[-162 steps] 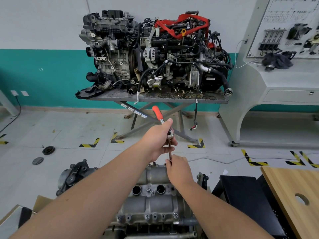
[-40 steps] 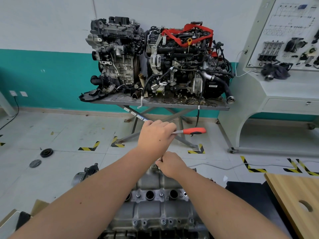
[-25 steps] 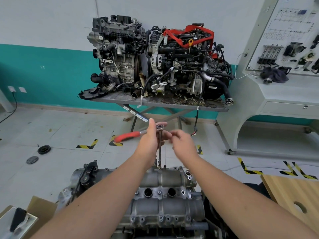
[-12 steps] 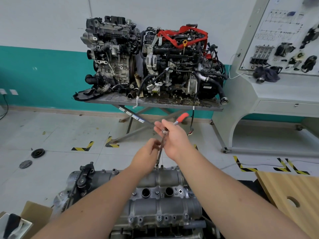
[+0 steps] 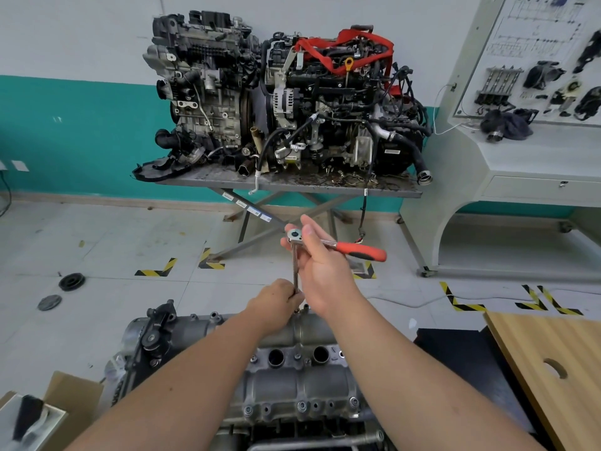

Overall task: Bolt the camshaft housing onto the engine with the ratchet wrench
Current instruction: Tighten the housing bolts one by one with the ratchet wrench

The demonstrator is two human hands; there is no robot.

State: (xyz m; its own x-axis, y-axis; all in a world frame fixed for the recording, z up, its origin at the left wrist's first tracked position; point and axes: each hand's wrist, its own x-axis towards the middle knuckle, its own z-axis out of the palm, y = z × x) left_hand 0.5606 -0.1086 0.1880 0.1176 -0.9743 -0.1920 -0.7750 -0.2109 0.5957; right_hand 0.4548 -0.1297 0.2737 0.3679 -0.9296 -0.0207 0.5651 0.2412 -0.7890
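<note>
The grey cast camshaft housing (image 5: 292,382) lies on the engine in front of me, with two round wells near its middle and bolts along its edges. The ratchet wrench (image 5: 361,251) has a red handle pointing right. Its long extension bar (image 5: 295,268) stands upright over the housing's far edge. My right hand (image 5: 322,268) grips the wrench at its head, thumb up beside it. My left hand (image 5: 276,301) holds the bar's lower end just above the housing. The socket and the bolt under it are hidden by my left hand.
Two complete engines (image 5: 286,99) stand on a metal lift table (image 5: 286,183) at the back wall. A grey training console (image 5: 520,164) is at the right, a wooden board (image 5: 559,379) at the lower right, a cardboard box (image 5: 65,395) at the lower left. Black discs (image 5: 71,281) lie on the floor.
One second ago my left hand held the ratchet's head; it has dropped to the bar's base and my right hand has taken the head. The red handle has swung round to the right.
</note>
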